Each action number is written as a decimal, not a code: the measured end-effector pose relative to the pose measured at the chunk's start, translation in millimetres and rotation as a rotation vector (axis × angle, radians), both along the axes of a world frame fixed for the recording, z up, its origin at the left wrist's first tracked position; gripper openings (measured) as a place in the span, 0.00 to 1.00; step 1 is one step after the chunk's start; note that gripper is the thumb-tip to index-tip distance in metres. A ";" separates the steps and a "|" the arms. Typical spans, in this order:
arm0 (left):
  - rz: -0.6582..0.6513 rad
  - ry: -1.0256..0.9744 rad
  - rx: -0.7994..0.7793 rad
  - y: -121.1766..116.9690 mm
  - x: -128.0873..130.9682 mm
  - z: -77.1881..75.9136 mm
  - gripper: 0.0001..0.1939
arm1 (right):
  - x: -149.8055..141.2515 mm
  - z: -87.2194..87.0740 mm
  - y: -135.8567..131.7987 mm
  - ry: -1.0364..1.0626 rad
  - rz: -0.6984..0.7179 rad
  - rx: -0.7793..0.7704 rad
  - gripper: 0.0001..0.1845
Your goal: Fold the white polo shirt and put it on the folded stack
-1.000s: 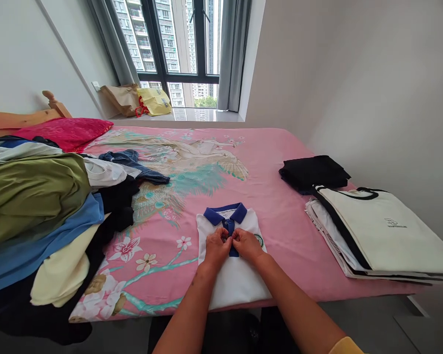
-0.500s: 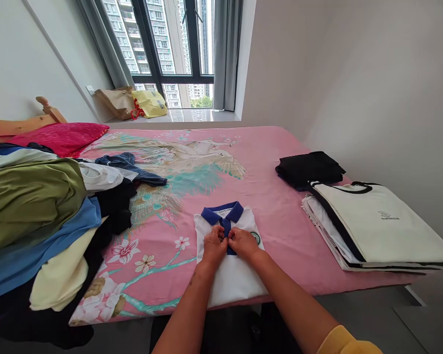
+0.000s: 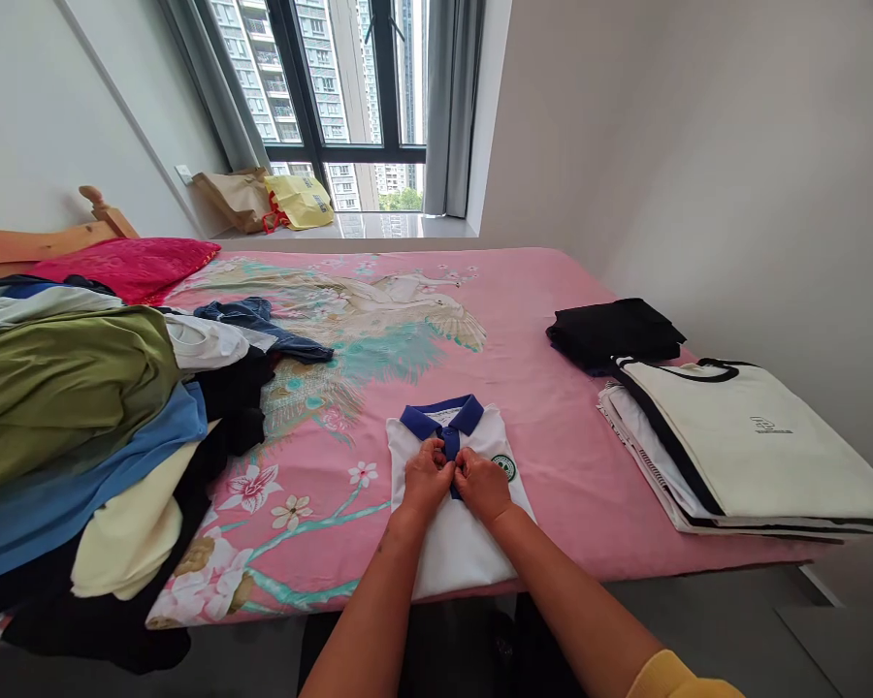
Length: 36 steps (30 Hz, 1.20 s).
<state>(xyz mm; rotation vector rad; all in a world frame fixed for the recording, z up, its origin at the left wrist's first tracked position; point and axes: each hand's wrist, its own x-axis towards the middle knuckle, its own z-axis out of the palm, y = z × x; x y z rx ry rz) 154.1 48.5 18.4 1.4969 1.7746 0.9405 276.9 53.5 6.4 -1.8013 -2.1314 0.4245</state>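
Note:
A folded white polo shirt (image 3: 455, 557) with a blue collar and placket lies at the bed's near edge, collar pointing away from me. A round green badge shows on its chest. My left hand (image 3: 427, 477) pinches the left side of the blue placket, just under the collar. Right beside it, my right hand (image 3: 481, 482) pinches the placket's other side. The fingertips of both hands meet over the placket and hide the button there.
At left sprawls a heap of loose clothes (image 3: 73, 388) with jeans (image 3: 262, 325) beyond it. To the right are a folded stack with a cream T-shirt (image 3: 763, 446) on top and a folded black garment (image 3: 615, 332). Paper bags (image 3: 237, 199) stand on the windowsill.
Both hands stay pinched at the placket, with only slight finger movement. The whole view has shifted a little; the shirt and piles lie as before.

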 end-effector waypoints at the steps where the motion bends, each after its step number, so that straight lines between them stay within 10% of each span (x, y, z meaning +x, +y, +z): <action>1: 0.011 0.015 -0.024 1.6 0.4 1.0 0.16 | 0.1 0.2 0.2 -0.005 0.004 -0.006 0.08; 36: 0.137 0.201 -0.242 10.2 6.9 19.7 0.11 | 0.9 14.3 1.5 -0.037 0.039 -0.142 0.08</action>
